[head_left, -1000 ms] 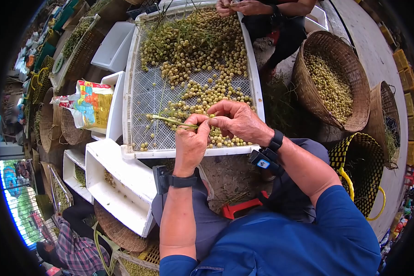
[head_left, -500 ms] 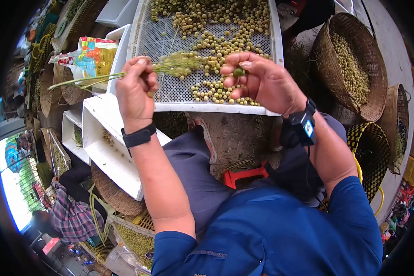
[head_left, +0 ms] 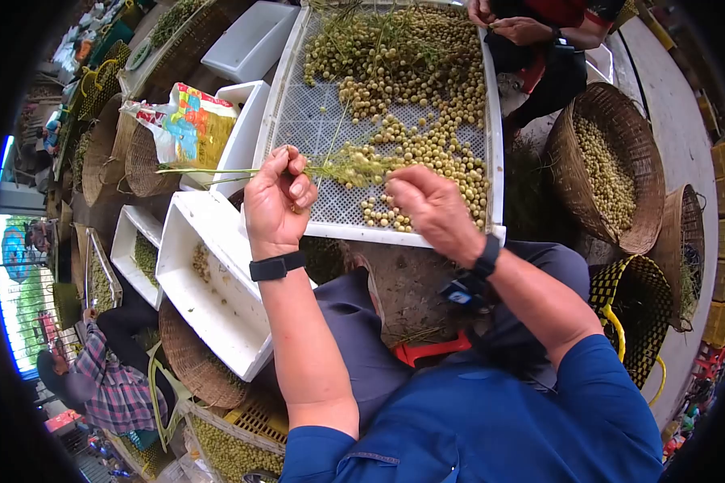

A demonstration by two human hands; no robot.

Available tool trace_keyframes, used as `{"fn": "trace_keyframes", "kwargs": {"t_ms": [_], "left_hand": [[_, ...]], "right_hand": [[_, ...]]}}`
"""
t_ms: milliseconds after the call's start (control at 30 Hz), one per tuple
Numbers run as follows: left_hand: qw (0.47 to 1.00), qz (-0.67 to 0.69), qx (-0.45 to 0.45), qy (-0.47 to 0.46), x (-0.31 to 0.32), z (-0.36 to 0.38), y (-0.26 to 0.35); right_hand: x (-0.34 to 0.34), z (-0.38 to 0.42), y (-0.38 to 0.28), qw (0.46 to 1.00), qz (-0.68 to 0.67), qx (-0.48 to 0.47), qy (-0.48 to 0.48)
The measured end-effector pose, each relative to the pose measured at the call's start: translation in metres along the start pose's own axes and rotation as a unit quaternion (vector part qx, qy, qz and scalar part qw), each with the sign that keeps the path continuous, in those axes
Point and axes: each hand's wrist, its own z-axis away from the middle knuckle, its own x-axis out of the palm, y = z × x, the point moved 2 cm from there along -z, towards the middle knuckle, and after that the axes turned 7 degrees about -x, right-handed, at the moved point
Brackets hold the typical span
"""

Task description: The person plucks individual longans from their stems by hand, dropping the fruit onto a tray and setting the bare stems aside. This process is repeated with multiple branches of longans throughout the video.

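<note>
My left hand [head_left: 279, 197] is closed around a thin green stem bunch [head_left: 362, 165], holding it over the near left part of the tray. Its bare stalk ends stick out to the left, and its feathery ends reach right above the mesh. At those feathery ends is my right hand [head_left: 437, 213], fingers curled together and slightly blurred. What it grips is hidden. Beneath both hands lies a white mesh tray [head_left: 318, 117] with many small round pale yellow fruits [head_left: 403, 145]. Toward the far side, more fruits still on green stems are heaped.
At the right stand a wicker basket [head_left: 560, 161] of round fruits and a yellow-black woven basket [head_left: 636, 322]. White foam boxes [head_left: 217, 302] and a colourful bag [head_left: 193, 129] are at left. A co-worker's hands [head_left: 519, 28] show beyond the tray; another person [head_left: 125, 386] sits lower left.
My right hand has turned over and closed; the green fruit at its fingers no longer shows. My left hand keeps the stems. The view has shifted, showing the co-worker's hands.
</note>
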Motion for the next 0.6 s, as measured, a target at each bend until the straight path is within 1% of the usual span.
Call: {"fn": "trace_keyframes", "kwargs": {"t_ms": [33, 67, 100, 133, 167, 200, 233, 300, 333, 367, 433, 467, 500, 567, 600], "left_hand": [[0.999, 0.034, -0.029, -0.029, 0.002, -0.002, -0.004], [0.996, 0.049, -0.051, -0.051, 0.004, -0.004, -0.009], [0.996, 0.049, -0.057, -0.053, 0.006, -0.006, -0.014], [0.992, 0.056, -0.08, -0.074, 0.01, -0.006, -0.021], [0.988, 0.061, -0.102, -0.096, 0.017, -0.008, -0.026], [0.988, 0.057, -0.108, -0.098, 0.024, -0.01, -0.032], [0.991, 0.044, -0.118, -0.052, 0.03, -0.011, -0.042], [0.989, 0.017, -0.137, 0.044, 0.038, -0.007, -0.059], [0.991, 0.01, -0.132, 0.003, 0.03, -0.011, -0.067], [0.991, 0.01, -0.132, 0.005, 0.032, -0.011, -0.073], [0.994, -0.009, -0.102, 0.025, 0.037, -0.012, -0.086], [0.995, -0.001, -0.104, -0.008, 0.037, -0.017, -0.09], [0.994, -0.003, -0.109, -0.007, 0.035, -0.017, -0.095], [0.993, 0.006, -0.12, 0.024, 0.037, -0.017, -0.103], [0.989, 0.016, -0.148, 0.023, 0.038, -0.016, -0.103]], "right_hand": [[-0.02, -0.001, -0.009, 0.998, 0.052, -0.025, 0.015], [-0.032, -0.003, -0.018, 0.993, 0.085, -0.073, 0.04], [-0.043, -0.004, -0.022, 0.983, 0.118, -0.12, 0.066], [-0.05, -0.006, -0.02, 0.983, 0.12, -0.116, 0.073], [-0.058, -0.009, -0.022, 0.96, 0.168, -0.204, 0.096], [-0.062, -0.01, -0.025, 0.926, 0.213, -0.289, 0.117], [-0.066, -0.009, -0.025, 0.927, 0.211, -0.285, 0.123], [-0.066, -0.004, -0.034, 0.883, 0.271, -0.365, 0.118], [-0.063, -0.001, -0.032, 0.885, 0.261, -0.372, 0.102], [-0.059, 0.006, -0.031, 0.886, 0.26, -0.371, 0.102], [-0.044, 0.016, -0.022, 0.957, 0.184, -0.223, -0.016], [-0.037, 0.018, -0.017, 0.949, 0.186, -0.254, 0.014], [-0.032, 0.021, -0.013, 0.95, 0.186, -0.25, 0.017], [-0.028, 0.023, -0.007, 0.953, 0.231, -0.195, -0.009], [-0.027, 0.022, -0.007, 0.951, 0.254, -0.177, -0.015]]}}
